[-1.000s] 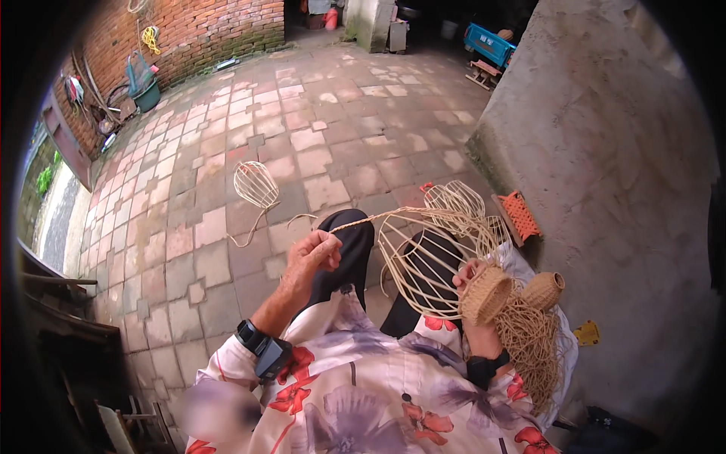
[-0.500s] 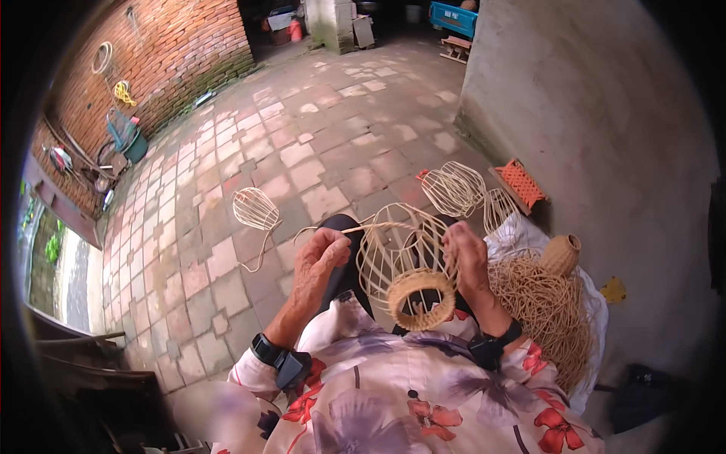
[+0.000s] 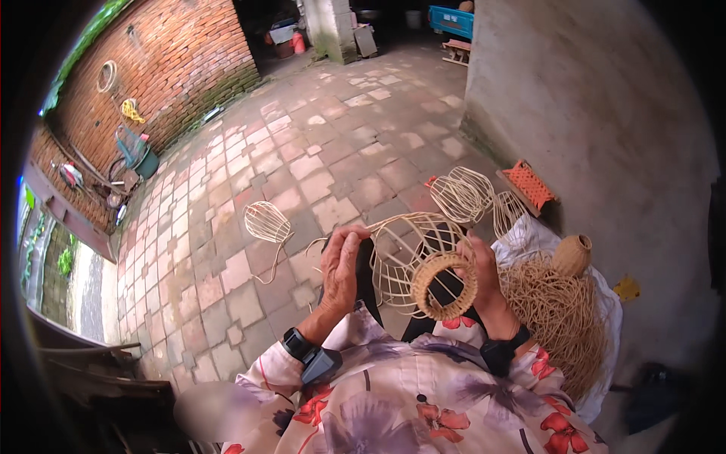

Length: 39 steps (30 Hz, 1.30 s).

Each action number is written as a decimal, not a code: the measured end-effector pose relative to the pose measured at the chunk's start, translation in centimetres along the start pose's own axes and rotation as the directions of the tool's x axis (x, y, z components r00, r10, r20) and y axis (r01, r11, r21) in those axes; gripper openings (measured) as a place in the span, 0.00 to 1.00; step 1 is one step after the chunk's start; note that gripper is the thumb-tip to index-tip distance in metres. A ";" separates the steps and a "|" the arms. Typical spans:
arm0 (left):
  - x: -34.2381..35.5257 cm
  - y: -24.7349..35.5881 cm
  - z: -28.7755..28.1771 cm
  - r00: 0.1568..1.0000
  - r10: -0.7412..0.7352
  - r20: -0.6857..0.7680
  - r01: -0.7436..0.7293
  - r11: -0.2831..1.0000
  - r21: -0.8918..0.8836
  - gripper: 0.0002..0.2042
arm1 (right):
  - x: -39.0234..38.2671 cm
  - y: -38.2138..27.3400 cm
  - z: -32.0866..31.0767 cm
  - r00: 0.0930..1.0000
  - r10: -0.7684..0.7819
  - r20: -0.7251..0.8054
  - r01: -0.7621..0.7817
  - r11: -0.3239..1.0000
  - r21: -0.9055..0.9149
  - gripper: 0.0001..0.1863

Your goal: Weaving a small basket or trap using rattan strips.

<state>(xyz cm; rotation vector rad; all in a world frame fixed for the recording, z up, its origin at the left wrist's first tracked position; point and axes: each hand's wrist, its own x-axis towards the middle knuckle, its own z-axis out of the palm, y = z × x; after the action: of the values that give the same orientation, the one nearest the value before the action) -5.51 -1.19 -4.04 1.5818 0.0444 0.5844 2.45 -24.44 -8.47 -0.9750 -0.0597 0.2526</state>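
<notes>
My right hand (image 3: 482,274) is closed on the side of a half-woven wicker basket (image 3: 408,219) over my lap. Its woven ring (image 3: 445,312) is tilted toward me, and bare ribs spread out beyond it. My left hand (image 3: 342,265) is at the basket's left, with its fingers pressed together on a thin wicker strand (image 3: 370,226) that runs along the far rim. A loose end of strand shows left of that hand. The right fingertips are partly hidden behind the ribs.
A small ribbed wicker frame (image 3: 266,222) lies on the paving at left. More frames (image 3: 461,194) lie ahead to the right, near an orange openwork stool (image 3: 531,185). Beside my right arm, a white sack (image 3: 611,318) bears heaped strands (image 3: 548,318) and a finished woven vessel (image 3: 572,256).
The basket has turned and tipped, its woven ring shifting right and up. My left hand has come closer to the rim, and the whole view has swung slightly left.
</notes>
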 end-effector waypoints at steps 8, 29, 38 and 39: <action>-2.1 -0.1 -0.6 0.991 0.057 0.123 -0.083 0.974 0.211 0.08 | 0.2 2.3 -1.1 0.982 -0.161 0.096 0.182 0.944 -0.275 0.12; -4.0 4.5 -0.5 0.952 0.143 0.271 -0.288 0.718 0.634 0.22 | -11.0 13.2 -42.1 0.912 -0.305 -0.273 0.178 0.895 -0.408 0.09; -0.5 7.2 2.5 0.841 -0.006 0.540 -0.421 0.619 0.662 0.09 | -15.6 16.6 -37.6 0.601 0.210 -0.771 -0.773 0.396 -0.495 0.15; -0.5 7.4 2.9 0.843 -0.012 0.538 -0.407 0.641 0.651 0.09 | -15.6 17.2 -37.7 0.614 0.284 -0.736 -0.756 0.480 -0.445 0.13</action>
<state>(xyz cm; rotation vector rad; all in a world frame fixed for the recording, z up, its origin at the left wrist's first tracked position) -7.15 -4.88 2.87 2.5600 -0.3435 0.3035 -9.75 -49.55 -42.82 -1.8653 0.8279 0.5560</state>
